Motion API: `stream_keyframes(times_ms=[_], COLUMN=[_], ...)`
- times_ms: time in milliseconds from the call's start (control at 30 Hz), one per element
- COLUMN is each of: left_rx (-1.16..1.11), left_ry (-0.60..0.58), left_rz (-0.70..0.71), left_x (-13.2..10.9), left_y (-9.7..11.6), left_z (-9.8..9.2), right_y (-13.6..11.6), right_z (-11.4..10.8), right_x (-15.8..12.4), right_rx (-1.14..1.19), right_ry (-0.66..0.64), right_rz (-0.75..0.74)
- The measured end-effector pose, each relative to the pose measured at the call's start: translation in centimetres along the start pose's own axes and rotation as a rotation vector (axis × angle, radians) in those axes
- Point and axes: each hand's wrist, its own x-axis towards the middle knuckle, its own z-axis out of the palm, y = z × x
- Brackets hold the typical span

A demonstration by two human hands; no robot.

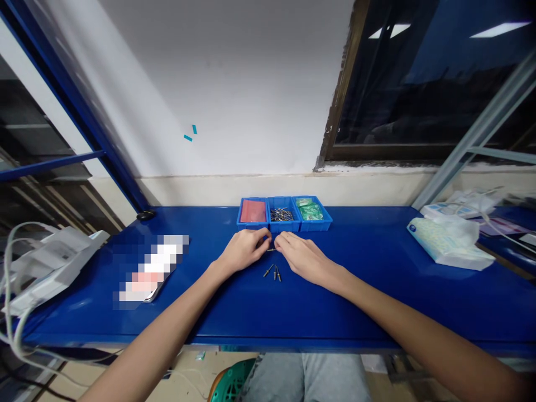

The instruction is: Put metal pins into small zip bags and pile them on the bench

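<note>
My left hand [245, 250] and my right hand [301, 255] rest on the blue table [377, 290], fingertips almost meeting just in front of the middle bin. Both hands pinch the ends of a small metal pin [271, 249] held between them. Three more pins [273, 272] lie loose on the table just below the hands. Behind the hands stand three small blue bins: the left bin [253, 214] holds red pieces, the middle bin [282, 215] holds several metal pins, the right bin [311, 212] holds green packets.
A blurred flat object [146, 268] lies left of my hands. A white device with cables [50, 262] sits at the far left edge. White plastic packets [450, 240] lie at the right. A wall and a window frame rise behind the table.
</note>
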Motion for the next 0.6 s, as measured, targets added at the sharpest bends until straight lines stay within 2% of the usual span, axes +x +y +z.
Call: stream_keyframes(times_ms=[200,400,600], left_rx=[-0.052,-0.102,-0.095], left_ry=[0.015,0.014,0.037], left_rz=[0.052,0.143,0.143], left_x=[-0.1,-0.1,-0.1], left_y=[-0.3,0.4,0.7], left_z=[0.1,-0.2,-0.2], right_y=[0.5,1.3,1.3], right_z=[-0.7,0.3,0.3], right_x=[0.1,0.0,0.2], right_rx=[0.106,0.194,0.259], right_ry=[0.011,0.123,0.212], right_rz=[0.122,0.09,0.084])
